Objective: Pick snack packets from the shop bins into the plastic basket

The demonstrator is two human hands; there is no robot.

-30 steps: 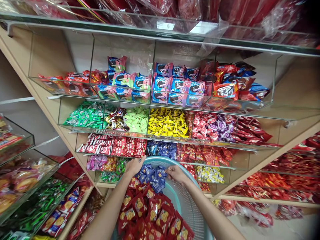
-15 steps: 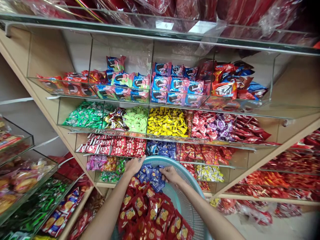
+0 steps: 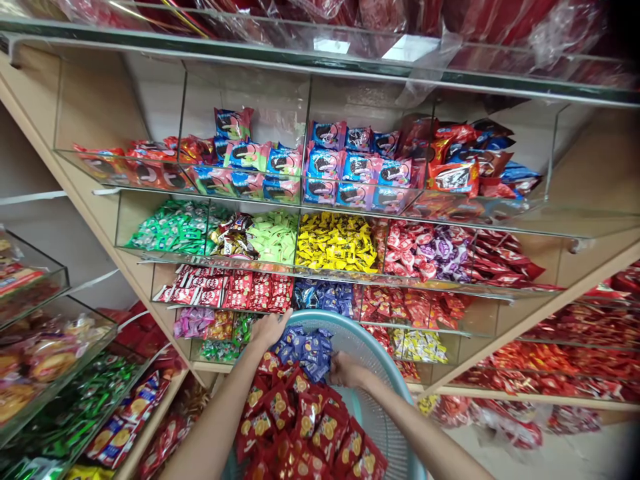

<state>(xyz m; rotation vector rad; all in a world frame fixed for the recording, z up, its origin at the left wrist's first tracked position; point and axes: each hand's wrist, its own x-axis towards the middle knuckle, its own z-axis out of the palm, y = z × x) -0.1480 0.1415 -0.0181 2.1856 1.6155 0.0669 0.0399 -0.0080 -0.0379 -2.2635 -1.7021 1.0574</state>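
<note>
A round light-blue plastic basket (image 3: 385, 347) stands below the shelves. Inside it lie many red packets with orange-slice pictures (image 3: 300, 427), and a smaller heap of blue packets (image 3: 305, 350) rests at the far side. My left hand (image 3: 270, 330) is closed over the basket's far-left rim. My right hand (image 3: 347, 370) is inside the basket, at the right edge of the blue packets, its fingers curled inward. Whatever those fingers may hold is hidden.
Glass-fronted shelves ahead carry yellow sweets (image 3: 336, 241), green sweets (image 3: 173, 227), blue packets (image 3: 333, 297) and red packets (image 3: 260, 292). Snack bins (image 3: 55, 373) flank me on the left. Bagged goods (image 3: 510, 423) lie on the floor at right.
My right hand has moved down and slightly right, from the top of the blue packets to beside them. My left hand stays on the basket rim.
</note>
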